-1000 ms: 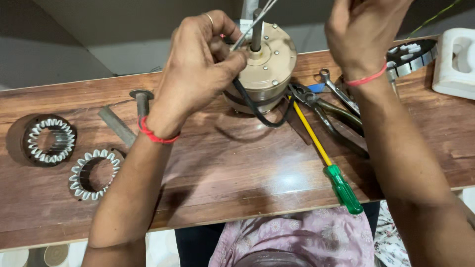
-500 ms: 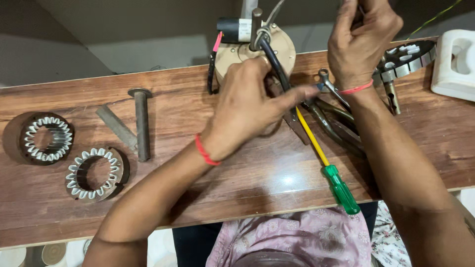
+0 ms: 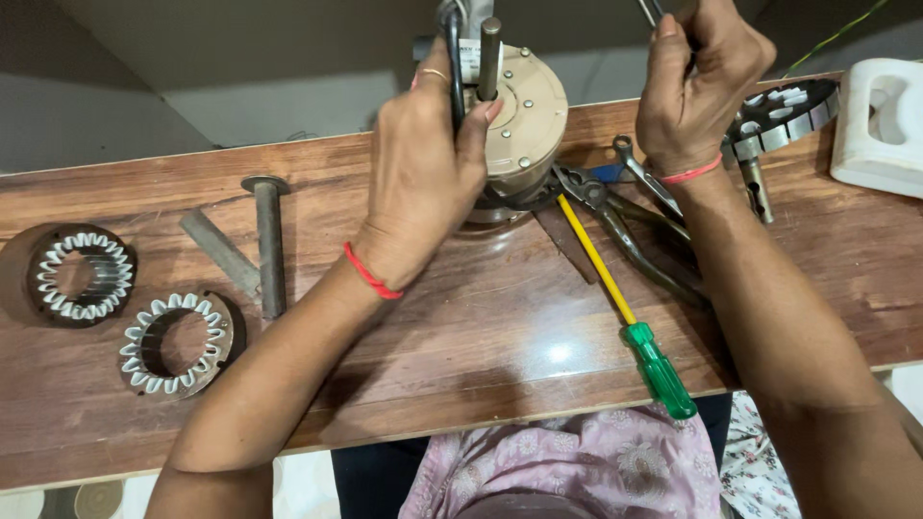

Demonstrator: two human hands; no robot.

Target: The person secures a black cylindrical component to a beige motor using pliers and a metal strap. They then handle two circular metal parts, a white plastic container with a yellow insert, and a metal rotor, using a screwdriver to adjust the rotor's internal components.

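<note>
We see the left hand (image 3: 423,173) covering the near side of the motor housing (image 3: 519,115), hiding the black cable's lower run. What the right hand (image 3: 697,82) pinches leaves the top edge. The white plastic container (image 3: 880,125) is cropped at right.

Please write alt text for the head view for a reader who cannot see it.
The left hand grips a round beige motor on a wooden bench, while the right hand holds wires above. Two stator rings and a green-handled screwdriver lie nearby.

Beige round motor (image 3: 524,120) with upright steel shaft (image 3: 489,58), tilted on edge at far centre of wooden bench, black cable (image 3: 454,67) alongside.
</note>
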